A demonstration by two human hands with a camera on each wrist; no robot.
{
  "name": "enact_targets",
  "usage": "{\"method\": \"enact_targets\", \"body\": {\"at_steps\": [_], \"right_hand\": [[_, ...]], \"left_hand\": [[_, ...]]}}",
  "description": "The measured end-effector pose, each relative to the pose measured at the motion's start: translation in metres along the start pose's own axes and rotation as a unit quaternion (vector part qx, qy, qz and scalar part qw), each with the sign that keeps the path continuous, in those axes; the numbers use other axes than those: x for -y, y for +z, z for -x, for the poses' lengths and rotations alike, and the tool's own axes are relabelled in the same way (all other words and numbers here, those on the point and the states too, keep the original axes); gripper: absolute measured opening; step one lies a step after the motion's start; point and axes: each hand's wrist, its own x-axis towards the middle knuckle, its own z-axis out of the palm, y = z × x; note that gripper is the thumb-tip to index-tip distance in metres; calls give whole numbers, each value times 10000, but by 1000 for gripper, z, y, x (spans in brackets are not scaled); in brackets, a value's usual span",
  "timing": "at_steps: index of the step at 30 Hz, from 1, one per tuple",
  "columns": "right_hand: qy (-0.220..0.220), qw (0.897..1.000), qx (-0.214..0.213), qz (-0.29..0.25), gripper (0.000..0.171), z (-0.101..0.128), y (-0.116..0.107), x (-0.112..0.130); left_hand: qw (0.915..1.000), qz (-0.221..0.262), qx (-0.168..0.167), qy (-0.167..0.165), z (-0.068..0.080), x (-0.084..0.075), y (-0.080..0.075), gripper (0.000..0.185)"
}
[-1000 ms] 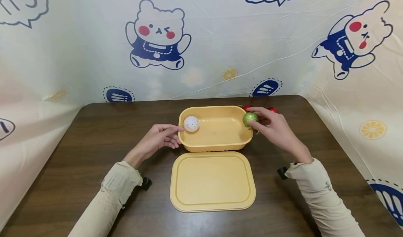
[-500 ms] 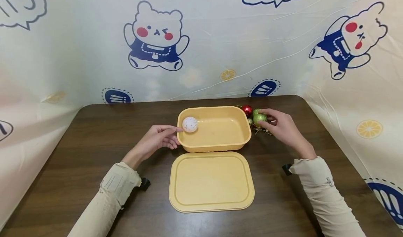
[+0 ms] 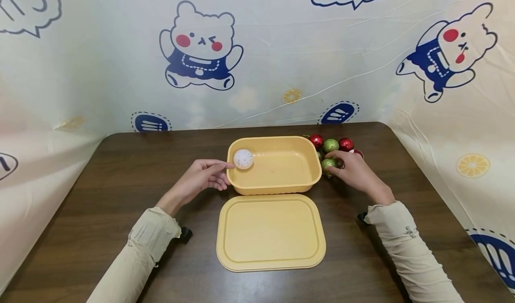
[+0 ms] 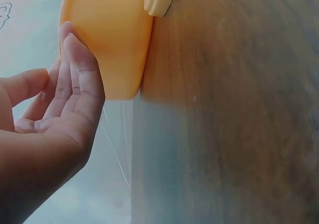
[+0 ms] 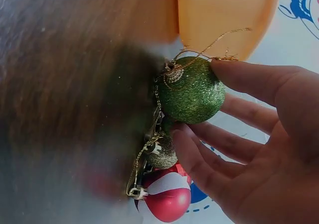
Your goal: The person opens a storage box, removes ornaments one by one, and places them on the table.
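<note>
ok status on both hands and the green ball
Left hand open, touching tub. Right hand pinching green ball beside tub. Ball's gold cord tangled with other baubles.

the table [image 5: 75, 84] is blurred in both wrist views; a small ornament [image 5: 162, 154] sits half hidden behind fingers [image 5: 199, 159].
</note>
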Motion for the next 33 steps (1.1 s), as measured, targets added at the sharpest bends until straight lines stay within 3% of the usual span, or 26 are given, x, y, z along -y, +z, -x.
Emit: {"method": "enact_targets", "body": {"at_steps": [10, 18, 33], "right_hand": [[20, 9997, 99, 200, 30, 0, -4, 1], [310, 9994, 74, 130, 33, 3, -15, 6], [113, 9997, -146, 176, 29, 5, -22, 23]], "left_hand": [[10000, 57, -34, -13, 1, 0, 0, 47], [10000, 30, -26, 3, 0, 0, 0, 47], [10000, 34, -3, 4, 0, 1, -1, 47]]}}
